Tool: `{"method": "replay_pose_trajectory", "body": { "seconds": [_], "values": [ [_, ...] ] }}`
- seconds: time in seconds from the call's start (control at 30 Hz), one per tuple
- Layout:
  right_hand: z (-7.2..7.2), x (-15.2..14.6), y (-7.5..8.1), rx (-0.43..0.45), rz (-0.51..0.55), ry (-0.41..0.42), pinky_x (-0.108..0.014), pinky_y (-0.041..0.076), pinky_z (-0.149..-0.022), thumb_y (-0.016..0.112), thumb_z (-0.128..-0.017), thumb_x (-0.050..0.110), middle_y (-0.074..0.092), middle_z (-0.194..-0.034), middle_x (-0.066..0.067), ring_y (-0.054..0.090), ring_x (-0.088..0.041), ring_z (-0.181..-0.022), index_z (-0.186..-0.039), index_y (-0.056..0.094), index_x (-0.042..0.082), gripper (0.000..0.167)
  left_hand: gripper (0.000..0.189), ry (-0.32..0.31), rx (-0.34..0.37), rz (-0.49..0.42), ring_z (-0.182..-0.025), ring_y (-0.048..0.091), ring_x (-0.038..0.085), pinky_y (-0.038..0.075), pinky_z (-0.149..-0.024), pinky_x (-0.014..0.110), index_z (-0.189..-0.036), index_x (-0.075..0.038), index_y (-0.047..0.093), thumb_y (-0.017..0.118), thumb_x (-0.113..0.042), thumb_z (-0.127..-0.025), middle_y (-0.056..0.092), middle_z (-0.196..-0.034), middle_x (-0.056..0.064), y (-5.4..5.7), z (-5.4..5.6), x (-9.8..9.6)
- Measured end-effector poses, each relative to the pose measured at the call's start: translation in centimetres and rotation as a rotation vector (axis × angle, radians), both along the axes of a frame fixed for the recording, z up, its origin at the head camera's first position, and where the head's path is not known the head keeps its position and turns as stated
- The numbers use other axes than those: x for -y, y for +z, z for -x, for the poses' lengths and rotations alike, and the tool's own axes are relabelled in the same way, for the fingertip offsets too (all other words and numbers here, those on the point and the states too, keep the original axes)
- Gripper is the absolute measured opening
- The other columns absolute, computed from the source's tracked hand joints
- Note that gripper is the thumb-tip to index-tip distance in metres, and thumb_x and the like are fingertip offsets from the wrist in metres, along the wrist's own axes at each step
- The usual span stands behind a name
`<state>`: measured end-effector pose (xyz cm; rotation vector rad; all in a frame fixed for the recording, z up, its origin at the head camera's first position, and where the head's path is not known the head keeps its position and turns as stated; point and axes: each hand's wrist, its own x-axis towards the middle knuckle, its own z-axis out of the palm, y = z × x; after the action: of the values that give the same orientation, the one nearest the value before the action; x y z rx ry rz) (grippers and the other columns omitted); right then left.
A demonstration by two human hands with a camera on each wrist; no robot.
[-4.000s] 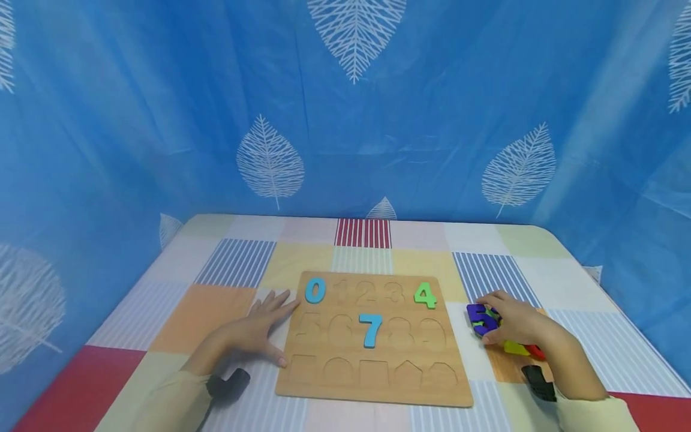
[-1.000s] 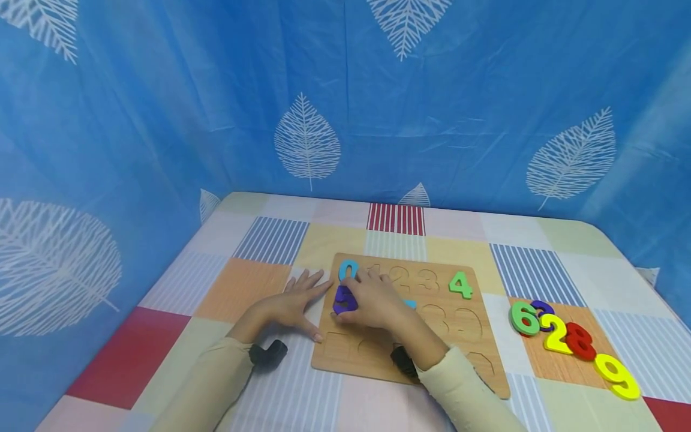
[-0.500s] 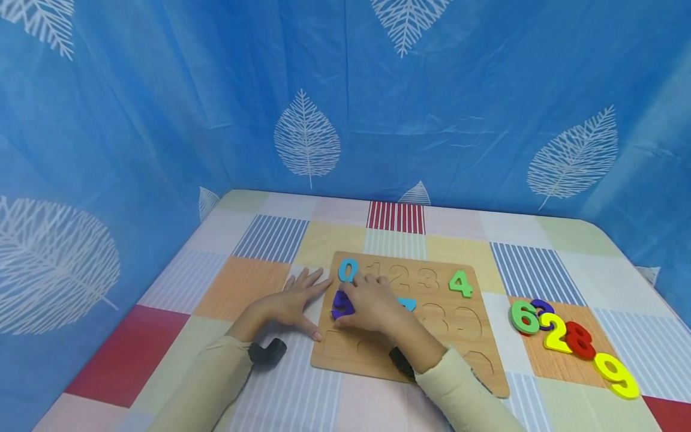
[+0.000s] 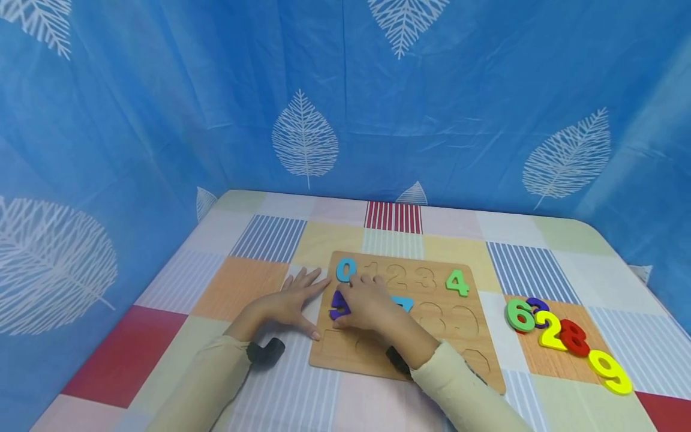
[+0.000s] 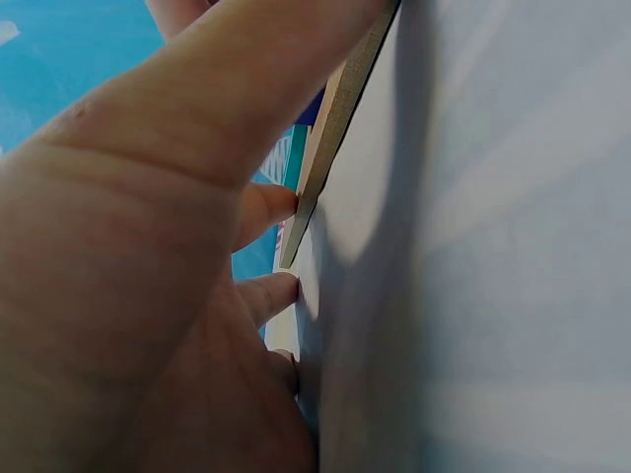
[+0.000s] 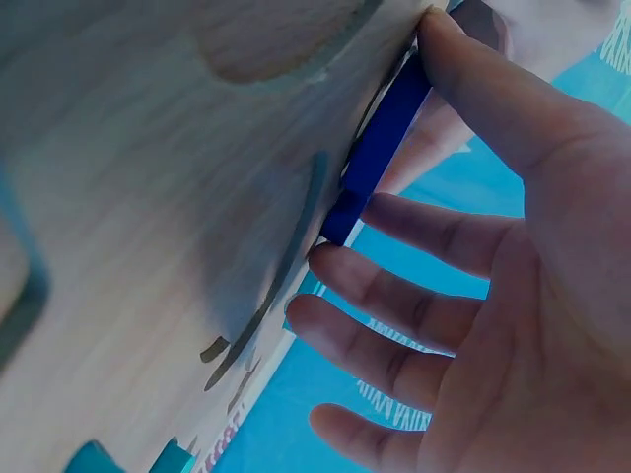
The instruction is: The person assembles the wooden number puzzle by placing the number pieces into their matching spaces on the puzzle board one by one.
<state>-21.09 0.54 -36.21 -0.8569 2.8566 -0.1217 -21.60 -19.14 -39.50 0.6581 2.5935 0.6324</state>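
Note:
A wooden number puzzle board [image 4: 340,353] lies on the table. My right hand [image 4: 369,305] reaches over its left part and pinches a purple number 5 [image 4: 338,307] at the first place of the second row. In the right wrist view, the thumb and index finger are at opposite ends of the purple 5 [image 6: 380,138], which lies close on the board. My left hand [image 4: 291,305] has its fingers spread, with thumb and index fingertip at the board's left edge [image 5: 340,108]. A blue 0 [image 4: 346,270], a green 4 [image 4: 457,282] and a partly hidden blue 7 [image 4: 403,303] sit on the board.
Right of the board lies a loose group of number pieces: a green 6 [image 4: 519,315], a yellow 2 [image 4: 550,333], a red 8 [image 4: 574,338] and a yellow 9 [image 4: 610,372]. A purple piece [image 4: 538,304] is partly covered there. A blue leaf-print curtain [image 4: 345,120] hangs behind the table.
My right hand has carried the purple 5 from the right-hand pile to the board's left side. Within the last second the 5 shifted slightly left. My left hand stays at the board's edge.

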Motion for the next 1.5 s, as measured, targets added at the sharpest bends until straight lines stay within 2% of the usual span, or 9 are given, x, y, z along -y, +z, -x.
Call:
{"method": "replay_pose_trajectory", "body": {
  "seconds": [0.33, 0.5, 0.67, 0.9, 1.5],
  "values": [
    [0.3, 0.5, 0.3, 0.008, -0.015, 0.003, -0.045, 0.040, -0.087, 0.067, -0.067, 0.059, 0.057, -0.114, -0.009, 0.053, -0.023, -0.102, -0.124, 0.054, 0.014, 0.073, 0.108, -0.011, 0.004, -0.004, -0.139, -0.011, 0.039, -0.005, -0.110, 0.057, -0.147, -0.017, 0.017, 0.076, -0.051, -0.063, 0.000, -0.154, 0.013, 0.1, 0.5, 0.4],
    [0.4, 0.2, 0.2, 0.046, 0.019, -0.001, -0.050, 0.037, -0.094, 0.066, -0.068, 0.060, 0.052, -0.125, -0.014, 0.051, -0.028, -0.112, -0.130, 0.051, 0.013, 0.079, 0.107, -0.011, 0.009, 0.009, -0.139, -0.012, 0.038, -0.005, -0.110, 0.057, -0.147, -0.017, 0.018, 0.076, -0.052, -0.063, 0.000, -0.154, 0.012, 0.3, 0.5, 0.4],
    [0.6, -0.5, -0.2, 0.068, 0.057, -0.006, -0.054, 0.034, -0.099, 0.066, -0.072, 0.055, 0.045, -0.135, -0.017, 0.046, -0.033, -0.122, -0.132, 0.048, 0.012, 0.076, 0.107, -0.005, 0.012, 0.005, -0.139, -0.012, 0.038, -0.005, -0.110, 0.058, -0.147, -0.017, 0.018, 0.076, -0.050, -0.063, 0.000, -0.154, 0.012, 0.3, 0.4, 0.0],
    [0.6, -0.7, -0.4, 0.045, 0.050, 0.010, -0.049, 0.038, -0.093, 0.067, -0.074, 0.053, 0.051, -0.127, -0.014, 0.052, -0.029, -0.113, -0.127, 0.053, 0.011, 0.069, 0.109, 0.019, 0.018, 0.009, -0.139, -0.013, 0.036, -0.006, -0.111, 0.057, -0.147, -0.019, 0.017, 0.078, -0.050, -0.062, 0.000, -0.155, 0.010, 0.1, 0.2, -0.1],
    [0.6, -0.6, -0.3, 0.052, 0.026, 0.011, -0.046, 0.038, -0.092, 0.069, -0.073, 0.051, 0.052, -0.121, -0.011, 0.051, -0.026, -0.110, -0.130, 0.051, 0.015, 0.070, 0.109, -0.005, 0.000, -0.018, -0.138, -0.011, 0.041, -0.005, -0.109, 0.059, -0.147, -0.015, 0.018, 0.078, -0.048, -0.062, 0.001, -0.154, 0.016, 0.0, 0.4, 0.1]
  ]
}}
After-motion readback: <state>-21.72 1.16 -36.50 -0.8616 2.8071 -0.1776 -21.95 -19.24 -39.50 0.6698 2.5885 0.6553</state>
